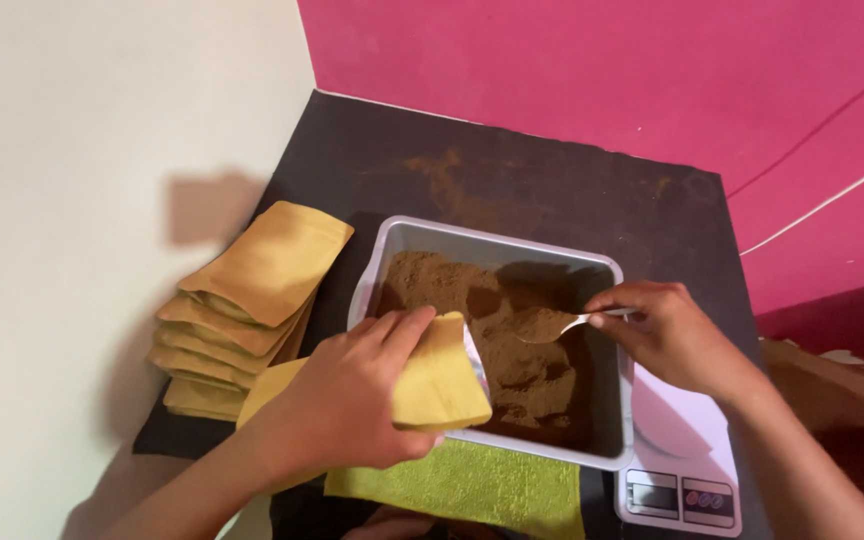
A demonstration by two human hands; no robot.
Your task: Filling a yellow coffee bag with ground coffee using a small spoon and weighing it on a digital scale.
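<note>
Your left hand (347,395) grips the open yellow pouch (442,380) over the tray (497,245); your right hand (667,335) pinches a loaded spoon (547,325) beside its mouth. Tilt early and brown powder (432,280) likely misses the narrow opening.

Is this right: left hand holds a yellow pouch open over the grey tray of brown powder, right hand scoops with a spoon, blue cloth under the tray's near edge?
Not quite. The cloth is green, not blue, as the head view shows. The rest holds: left hand holds the yellow pouch open over the grey tray of brown powder, and right hand scoops with the spoon.
</note>
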